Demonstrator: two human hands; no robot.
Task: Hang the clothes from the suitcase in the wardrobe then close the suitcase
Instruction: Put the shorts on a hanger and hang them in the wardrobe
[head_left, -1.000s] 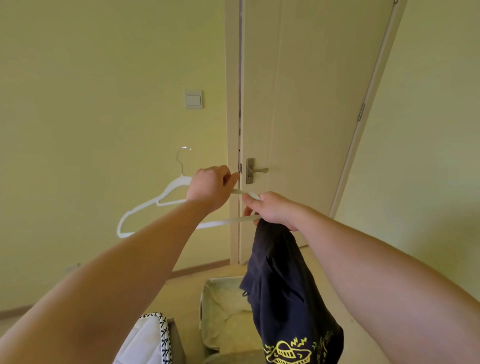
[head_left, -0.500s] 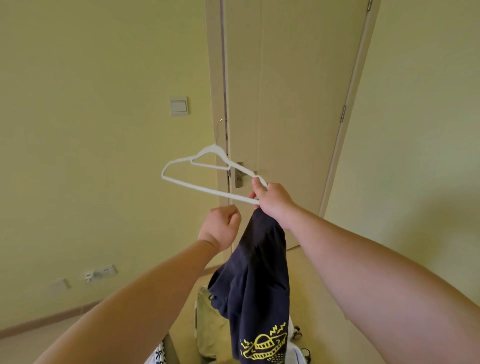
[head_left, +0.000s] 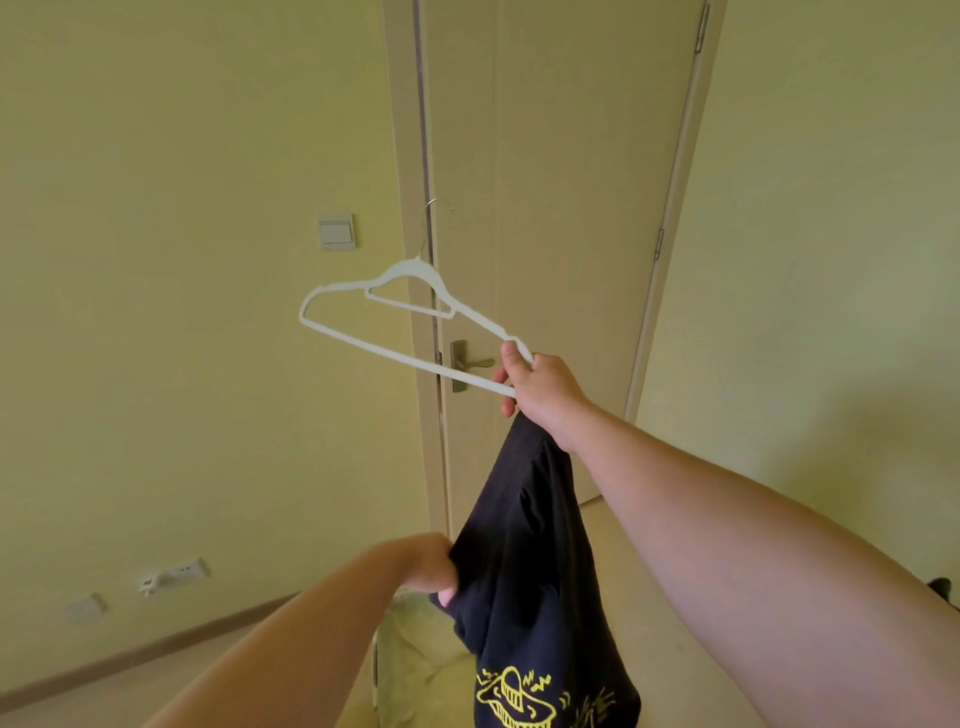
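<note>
The right hand (head_left: 540, 387) was raised in front of the closed door (head_left: 561, 208), its fingers (head_left: 511, 354) curled round the right end of the white hanger (head_left: 410, 306), which tilted up to the left, and it also gripped the top of the dark T-shirt (head_left: 530, 545). The shirt hung down from that hand in mid-air, its yellow print at the bottom, above part of the pale-lined suitcase (head_left: 415, 654) on the floor. Lower down, the left hand (head_left: 426, 569) had its fingers pinching the shirt's left edge.
</note>
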